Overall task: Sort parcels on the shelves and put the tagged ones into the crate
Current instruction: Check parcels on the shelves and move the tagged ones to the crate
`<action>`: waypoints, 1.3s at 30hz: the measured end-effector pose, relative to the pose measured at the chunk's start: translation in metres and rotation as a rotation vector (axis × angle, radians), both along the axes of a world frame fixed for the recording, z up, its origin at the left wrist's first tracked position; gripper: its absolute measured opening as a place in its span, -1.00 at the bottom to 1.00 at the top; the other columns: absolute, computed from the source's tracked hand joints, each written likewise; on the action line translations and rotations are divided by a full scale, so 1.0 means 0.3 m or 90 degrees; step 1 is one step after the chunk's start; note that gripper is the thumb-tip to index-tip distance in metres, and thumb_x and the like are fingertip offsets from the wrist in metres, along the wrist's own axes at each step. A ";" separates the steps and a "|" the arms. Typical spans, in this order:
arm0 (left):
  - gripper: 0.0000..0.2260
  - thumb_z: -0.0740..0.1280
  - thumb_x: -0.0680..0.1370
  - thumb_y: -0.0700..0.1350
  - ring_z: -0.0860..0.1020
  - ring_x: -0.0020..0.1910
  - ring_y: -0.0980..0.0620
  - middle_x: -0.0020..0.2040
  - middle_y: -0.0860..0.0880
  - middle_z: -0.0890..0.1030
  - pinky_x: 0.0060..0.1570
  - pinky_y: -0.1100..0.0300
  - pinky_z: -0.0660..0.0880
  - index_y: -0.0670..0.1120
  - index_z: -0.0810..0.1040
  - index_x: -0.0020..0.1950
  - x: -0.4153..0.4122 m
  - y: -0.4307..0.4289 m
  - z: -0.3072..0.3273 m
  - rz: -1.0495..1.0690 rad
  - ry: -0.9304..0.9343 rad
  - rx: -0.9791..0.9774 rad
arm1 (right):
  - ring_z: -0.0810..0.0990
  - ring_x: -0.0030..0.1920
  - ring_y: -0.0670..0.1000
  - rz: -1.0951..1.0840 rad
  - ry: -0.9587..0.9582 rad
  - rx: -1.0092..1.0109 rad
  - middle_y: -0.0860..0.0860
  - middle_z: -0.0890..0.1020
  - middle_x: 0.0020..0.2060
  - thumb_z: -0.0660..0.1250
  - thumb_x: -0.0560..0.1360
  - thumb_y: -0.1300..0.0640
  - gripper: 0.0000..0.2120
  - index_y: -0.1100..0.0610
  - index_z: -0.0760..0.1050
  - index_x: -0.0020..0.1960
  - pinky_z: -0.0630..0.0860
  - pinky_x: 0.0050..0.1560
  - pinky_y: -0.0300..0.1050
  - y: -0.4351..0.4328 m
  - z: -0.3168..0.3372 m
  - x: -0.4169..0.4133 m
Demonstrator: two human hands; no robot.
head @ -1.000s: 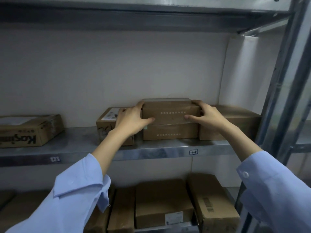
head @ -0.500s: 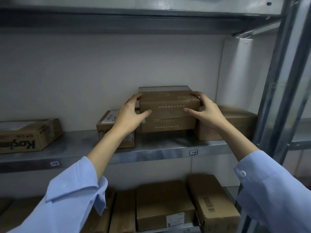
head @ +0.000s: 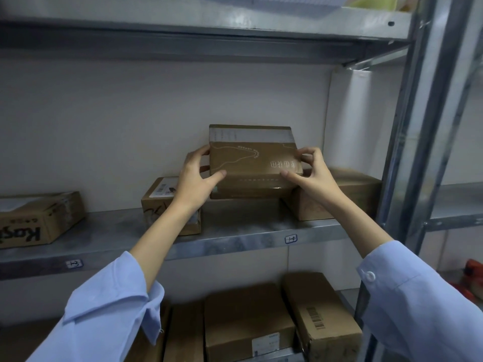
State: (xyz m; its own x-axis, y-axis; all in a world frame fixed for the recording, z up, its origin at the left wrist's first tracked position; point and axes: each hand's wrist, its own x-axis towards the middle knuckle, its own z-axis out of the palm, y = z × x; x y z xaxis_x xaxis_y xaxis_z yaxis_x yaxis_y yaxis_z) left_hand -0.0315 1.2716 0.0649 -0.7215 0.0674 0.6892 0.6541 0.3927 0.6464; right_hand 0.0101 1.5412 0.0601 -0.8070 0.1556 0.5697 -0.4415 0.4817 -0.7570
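A brown cardboard parcel (head: 252, 158) with white line printing is held above the middle metal shelf (head: 235, 239), tilted so its printed face looks at me. My left hand (head: 194, 178) grips its left end and my right hand (head: 309, 171) grips its right end. The box hangs clear of the shelf, between a small labelled parcel (head: 159, 202) on the left and a larger brown parcel (head: 350, 197) on the right. A second box seems to sit under the held one, but my hands hide the join.
An open carton with black lettering (head: 36, 218) lies at the shelf's left. Several brown parcels (head: 248, 322) fill the lower shelf. A white sheet (head: 358, 121) leans at the back right. A steel upright (head: 418, 126) stands to the right, with an upper shelf (head: 209, 19) overhead.
The parcel has been lifted off the shelf and tipped toward me, so its printed face now shows. Both hands rose with it and kept their hold on its ends.
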 end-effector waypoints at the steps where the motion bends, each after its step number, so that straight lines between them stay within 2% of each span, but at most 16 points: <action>1: -0.42 0.47 0.49 -0.10 0.29 0.31 0.21 0.42 0.00 0.38 0.30 0.21 0.26 0.02 0.33 0.47 0.001 0.000 -0.001 -0.008 -0.003 0.003 | 0.48 0.30 -0.04 0.010 -0.002 0.000 -0.08 0.43 0.31 0.54 0.41 -0.02 -0.32 -0.05 0.26 0.40 0.47 0.33 -0.01 -0.001 0.003 0.007; 3: -0.34 0.49 0.47 -0.12 0.27 0.32 0.23 0.43 0.01 0.34 0.31 0.22 0.27 0.05 0.28 0.49 0.005 0.004 -0.005 -0.019 0.000 -0.001 | 0.44 0.37 0.01 0.015 -0.009 0.015 -0.01 0.35 0.42 0.57 0.39 0.05 -0.11 -0.03 0.11 0.54 0.44 0.36 -0.03 -0.003 0.011 0.013; 5: -0.27 0.51 0.44 -0.16 0.28 0.28 0.34 0.45 0.03 0.32 0.22 0.46 0.28 0.06 0.23 0.52 0.008 0.010 -0.009 -0.025 0.011 -0.009 | 0.32 0.41 -0.05 -0.012 -0.012 0.055 0.04 0.26 0.48 0.58 0.37 0.08 0.01 0.01 0.00 0.60 0.33 0.44 -0.01 -0.006 0.020 0.010; 7: -0.22 0.52 0.43 -0.20 0.29 0.18 0.49 0.47 0.05 0.30 -0.06 0.71 0.26 0.05 0.19 0.54 0.006 0.018 -0.011 -0.030 0.017 -0.012 | 0.27 0.34 -0.10 -0.026 -0.008 0.086 0.04 0.26 0.40 0.59 0.36 0.09 0.00 0.01 0.03 0.60 0.25 0.44 -0.07 -0.009 0.026 0.007; 8: -0.20 0.53 0.42 -0.22 0.29 0.19 0.48 0.48 0.04 0.30 -0.13 0.74 0.24 0.03 0.18 0.55 0.005 0.020 -0.011 -0.030 0.018 -0.011 | 0.29 0.30 -0.10 -0.024 -0.005 0.089 0.02 0.27 0.34 0.59 0.36 0.09 -0.03 -0.01 0.07 0.58 0.24 0.42 -0.10 -0.008 0.029 0.006; 10: -0.16 0.54 0.41 -0.22 0.27 0.30 0.30 0.50 0.02 0.29 -0.15 0.74 0.24 0.03 0.16 0.56 0.005 0.019 -0.007 -0.030 0.017 -0.002 | 0.30 0.28 -0.10 -0.028 -0.007 0.088 -0.01 0.27 0.30 0.59 0.36 0.07 -0.07 -0.01 0.12 0.56 0.25 0.38 -0.15 -0.004 0.033 0.007; 12: -0.14 0.55 0.40 -0.19 0.23 0.39 0.17 0.51 0.01 0.27 -0.01 0.67 0.28 0.05 0.14 0.57 0.009 0.013 -0.003 -0.025 0.019 0.002 | 0.31 0.32 -0.10 -0.030 -0.009 0.077 0.01 0.27 0.37 0.58 0.37 0.05 -0.08 0.04 0.12 0.55 0.26 0.42 -0.13 0.002 0.033 0.008; 13: -0.13 0.55 0.40 -0.17 0.23 0.43 0.13 0.51 0.01 0.26 0.16 0.55 0.26 0.06 0.13 0.57 0.012 0.010 -0.002 -0.021 0.018 -0.001 | 0.31 0.36 -0.08 -0.021 -0.007 0.064 0.02 0.27 0.40 0.58 0.37 0.06 -0.09 0.07 0.11 0.54 0.28 0.45 -0.10 0.004 0.031 0.008; 15: -0.14 0.55 0.40 -0.15 0.23 0.45 0.07 0.50 -0.01 0.25 0.31 0.25 0.24 0.07 0.14 0.56 0.021 0.006 -0.004 -0.016 0.015 -0.010 | 0.33 0.42 -0.02 0.010 -0.001 0.030 -0.03 0.30 0.40 0.57 0.39 0.08 -0.13 0.08 0.11 0.51 0.34 0.43 -0.09 0.004 0.024 0.010; 17: -0.17 0.55 0.40 -0.14 0.24 0.45 0.02 0.48 -0.04 0.25 0.34 0.12 0.24 0.07 0.17 0.55 0.029 0.006 -0.008 -0.015 0.010 -0.008 | 0.34 0.43 0.00 0.025 0.001 0.011 -0.11 0.31 0.34 0.56 0.39 0.06 -0.15 0.06 0.09 0.48 0.36 0.36 -0.19 -0.002 0.020 0.015; 20: -0.20 0.55 0.41 -0.11 0.25 0.46 -0.04 0.47 -0.05 0.26 0.39 0.01 0.28 0.07 0.20 0.54 0.030 0.005 -0.014 -0.019 -0.003 -0.006 | 0.30 0.47 0.07 0.040 0.008 -0.002 -0.07 0.26 0.41 0.58 0.36 0.01 -0.04 -0.01 0.00 0.52 0.35 0.45 0.03 -0.008 0.018 0.012; 22: -0.20 0.54 0.41 -0.09 0.25 0.46 -0.07 0.48 -0.05 0.23 0.40 -0.11 0.32 0.10 0.19 0.54 0.027 0.000 -0.015 -0.032 -0.022 -0.001 | 0.21 0.51 0.06 0.033 0.007 0.021 -0.03 0.16 0.51 0.58 0.34 -0.06 0.06 -0.07 -0.06 0.57 0.27 0.49 0.07 -0.012 0.015 0.010; 26: -0.19 0.54 0.41 -0.02 0.26 0.44 -0.06 0.49 -0.05 0.20 0.39 -0.03 0.31 0.13 0.17 0.54 0.017 -0.003 -0.019 -0.040 -0.027 0.011 | 0.32 0.40 0.02 0.005 -0.019 0.035 -0.07 0.25 0.38 0.51 0.24 -0.28 0.03 -0.10 0.10 0.56 0.29 0.37 -0.11 -0.016 0.012 0.008; 30: -0.23 0.54 0.40 -0.01 0.24 0.41 0.06 0.46 -0.03 0.22 0.32 0.16 0.26 0.08 0.20 0.49 0.019 0.001 -0.026 -0.039 -0.002 0.025 | 0.37 0.42 -0.01 0.033 -0.009 0.018 -0.03 0.36 0.46 0.53 0.29 -0.23 -0.05 -0.04 0.17 0.54 0.32 0.47 0.06 -0.005 0.019 0.010; 35: -0.33 0.54 0.41 -0.03 0.34 0.42 -0.01 0.42 -0.01 0.35 0.43 -0.09 0.31 0.00 0.23 0.39 0.027 -0.005 -0.019 -0.097 -0.025 0.069 | 0.40 0.41 -0.03 0.064 -0.018 -0.022 -0.07 0.38 0.45 0.55 0.25 -0.26 -0.01 -0.05 0.14 0.53 0.38 0.42 0.03 0.001 0.021 0.021; 39: -0.26 0.54 0.41 -0.04 0.32 0.43 0.00 0.42 -0.01 0.34 0.43 -0.12 0.30 0.01 0.19 0.46 0.028 -0.004 -0.023 -0.092 -0.029 0.079 | 0.43 0.37 -0.05 0.065 -0.023 -0.047 -0.08 0.42 0.37 0.56 0.27 -0.18 -0.08 -0.02 0.14 0.46 0.44 0.30 -0.15 0.005 0.015 0.019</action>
State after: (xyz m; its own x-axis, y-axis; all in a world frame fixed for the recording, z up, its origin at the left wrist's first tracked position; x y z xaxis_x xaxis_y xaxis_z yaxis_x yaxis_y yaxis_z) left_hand -0.0231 1.2706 0.0580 -0.7406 0.0890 0.6661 0.6675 0.2122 0.7138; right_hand 0.0157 1.5427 0.0645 -0.8407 0.1115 0.5299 -0.4573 0.3780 -0.8050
